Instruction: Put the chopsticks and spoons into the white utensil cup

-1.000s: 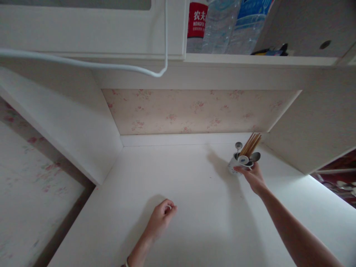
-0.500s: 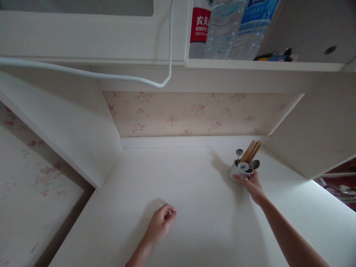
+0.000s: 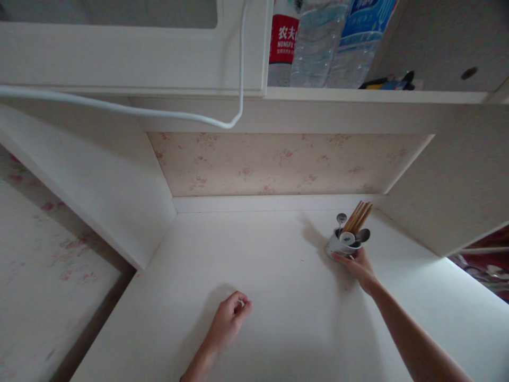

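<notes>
A small white utensil holder (image 3: 334, 245) stands at the back right of the white desk (image 3: 278, 297). Wooden chopsticks (image 3: 357, 218) and metal spoons (image 3: 362, 235) stick out of it. My right hand (image 3: 360, 265) reaches out to the holder, fingers wrapped round its near side. My left hand (image 3: 229, 317) rests on the desk at the front, curled into a loose fist with thumb and forefinger pinched together; nothing shows in it.
A white cable (image 3: 159, 112) hangs across the upper shelf front. Water bottles (image 3: 318, 42) with red and blue labels stand on the shelf above. White side panels (image 3: 99, 180) close in the desk left and right; flowered wallpaper (image 3: 274, 162) lines the back.
The utensil holder has come down a little and now stands on the desk, my right hand still on it. The left hand has barely moved.
</notes>
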Motion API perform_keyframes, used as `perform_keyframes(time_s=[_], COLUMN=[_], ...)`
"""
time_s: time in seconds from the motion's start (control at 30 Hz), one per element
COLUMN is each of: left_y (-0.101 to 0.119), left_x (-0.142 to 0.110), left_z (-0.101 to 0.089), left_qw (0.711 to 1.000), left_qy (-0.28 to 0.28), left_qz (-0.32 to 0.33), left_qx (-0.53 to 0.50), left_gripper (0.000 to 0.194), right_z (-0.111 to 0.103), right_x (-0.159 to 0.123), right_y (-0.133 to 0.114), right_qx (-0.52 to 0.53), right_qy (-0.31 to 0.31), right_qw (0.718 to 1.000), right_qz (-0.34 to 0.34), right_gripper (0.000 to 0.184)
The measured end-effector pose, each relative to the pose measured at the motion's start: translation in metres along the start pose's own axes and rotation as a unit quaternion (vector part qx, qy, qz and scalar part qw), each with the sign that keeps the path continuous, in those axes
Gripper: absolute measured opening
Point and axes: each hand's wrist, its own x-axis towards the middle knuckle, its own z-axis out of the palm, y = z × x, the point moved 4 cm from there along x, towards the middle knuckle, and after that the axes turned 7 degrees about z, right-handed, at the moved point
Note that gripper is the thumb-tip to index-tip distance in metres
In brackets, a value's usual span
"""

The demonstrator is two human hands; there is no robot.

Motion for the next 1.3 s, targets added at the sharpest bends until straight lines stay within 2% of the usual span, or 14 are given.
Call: perform_keyframes(time_s=[0.13,0.3,0.43,0.5,0.57,0.63,0.7,0.77,0.8,0.87,1.0,1.07,1.17,1.3], left_y=[-0.001,0.000,-0.001,-0.001,-0.001,0.000,0.001,0.001,0.003,0.008,0.020,0.021,0.015,0.005], left_x=[0.000,0.001,0.002,0.002,0.002,0.002,0.003,0.007,0.011,0.019,0.038,0.045,0.049,0.046], left_z=[0.000,-0.001,-0.001,-0.002,-0.003,-0.005,-0.006,-0.005,-0.004,0.001,0.013,0.017,0.017,0.014], left_qw=[1.000,1.000,1.000,1.000,1.000,1.000,0.999,0.999,0.998,0.998,0.999,1.000,1.000,0.999], left_qy=[0.004,0.008,-0.005,-0.009,-0.004,0.005,0.016,0.026,0.029,0.029,0.021,0.018,0.010,-0.019], left_qz=[-0.002,-0.006,-0.014,-0.021,-0.023,-0.022,-0.029,-0.044,-0.051,-0.052,-0.025,-0.003,0.028,0.012], left_qx=[0.001,-0.001,-0.011,-0.018,-0.021,-0.018,-0.014,-0.012,-0.015,-0.020,-0.012,-0.004,0.002,-0.029], left_gripper=[0.037,0.034,0.035,0.034,0.034,0.038,0.044,0.047,0.047,0.044,0.033,0.029,0.029,0.029], right_z=[-0.002,-0.006,-0.021,-0.036,-0.048,-0.049,-0.033,0.000,0.020,0.062,0.142,0.174,0.200,0.200], right_x=[0.001,-0.002,-0.011,-0.022,-0.039,-0.061,-0.086,-0.110,-0.122,-0.143,-0.176,-0.188,-0.202,-0.205], right_y=[-0.003,-0.008,-0.008,-0.007,-0.004,-0.003,-0.004,-0.007,-0.009,-0.009,0.002,0.013,0.024,0.030], right_qx=[-0.007,-0.046,-0.036,0.000,0.047,0.073,0.062,0.027,-0.003,-0.037,-0.034,-0.045,-0.093,-0.142], right_qy=[-0.008,-0.015,0.023,0.087,0.158,0.189,0.153,0.060,0.008,-0.058,-0.153,-0.194,-0.239,-0.253], right_qw=[1.000,0.999,0.999,0.996,0.985,0.978,0.985,0.997,1.000,0.998,0.987,0.980,0.966,0.955], right_qz=[0.002,0.012,-0.002,-0.020,-0.042,-0.054,-0.045,-0.028,-0.025,-0.009,0.027,0.030,-0.027,-0.061], right_gripper=[0.072,0.088,0.107,0.100,0.078,0.053,0.037,0.027,0.028,0.042,0.051,0.051,0.050,0.050])
